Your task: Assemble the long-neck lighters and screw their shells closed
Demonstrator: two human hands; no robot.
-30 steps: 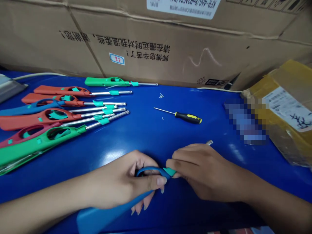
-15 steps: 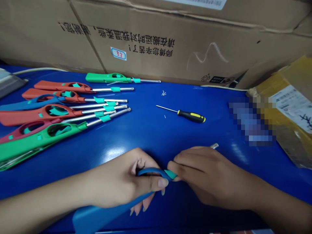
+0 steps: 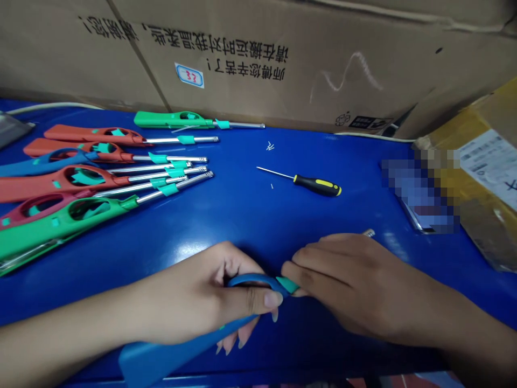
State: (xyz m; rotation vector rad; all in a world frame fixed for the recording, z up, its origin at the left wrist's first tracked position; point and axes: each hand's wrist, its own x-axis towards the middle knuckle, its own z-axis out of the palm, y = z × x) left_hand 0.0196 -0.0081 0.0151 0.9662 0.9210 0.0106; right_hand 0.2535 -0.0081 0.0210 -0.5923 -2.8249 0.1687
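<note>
A blue long-necked lighter (image 3: 161, 355) lies slantwise across both hands near the table's front edge. My left hand (image 3: 226, 302) is closed round its body at the ring-shaped trigger opening, with the thumb pressed along the near side. Just to the right, my right hand (image 3: 347, 285) grips the metal tube, which is mostly hidden; its slotted tip (image 3: 369, 233) pokes out behind the knuckles. A scrap of teal tape (image 3: 287, 284) shows between the hands, beside the right fingertips.
Several lighters, including a green one (image 3: 60, 223) and a red one (image 3: 92, 183), lie at left with teal tape on them. A black-and-yellow screwdriver (image 3: 317, 185) and small screws (image 3: 270, 146) lie mid-table. Cardboard boxes (image 3: 242, 32) line the back; a blurred phone-like object (image 3: 424, 199) lies right.
The view has tilted slightly, so the table things sit a little higher. My right hand has shifted slightly to the right along the tube; both hands keep their grip.
</note>
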